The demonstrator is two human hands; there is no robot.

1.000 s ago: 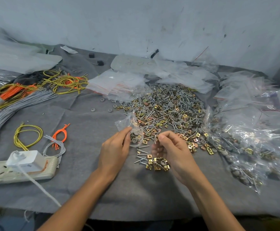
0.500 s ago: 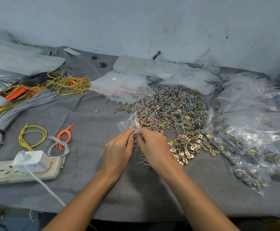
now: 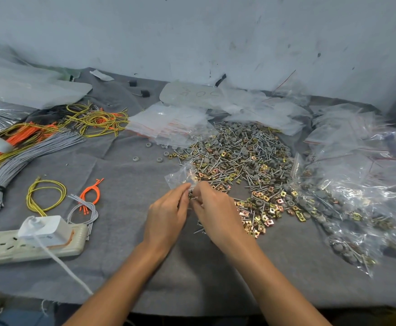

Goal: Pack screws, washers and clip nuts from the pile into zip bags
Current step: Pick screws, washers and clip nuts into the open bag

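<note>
1. Many filled bags [image 3: 347,208] lie heaped at the right of the table [image 3: 126,184], each showing screws, washers and clip nuts through the plastic; judged from that heap, a good share of the packing is done.
2. Much remains: the pile [image 3: 241,156] of loose parts is large and spreads from mid-table toward the wall, with a smaller scatter of clip nuts [image 3: 263,212] near the right hand.
3. One bag [image 3: 180,176] is in hand, just in front of the pile's near-left edge. The left hand [image 3: 166,217] pinches its mouth between thumb and fingers. The right hand [image 3: 216,212] is closed at the same opening, fingertips touching the left; what it grips is hidden, though I judge it is feeding parts in.
4. Empty bags [image 3: 168,124] are stacked behind the pile, to its left, so supply is not short.
5. Surroundings: wire bundles [image 3: 27,149] in grey, orange and yellow occupy the left side, and a power strip [image 3: 27,243] with a plugged charger sits at the near left, well apart from the work.
6. Obstructions: none between hands and pile. A few stray washers [image 3: 148,151] lie left of the pile and will need collecting.
</note>
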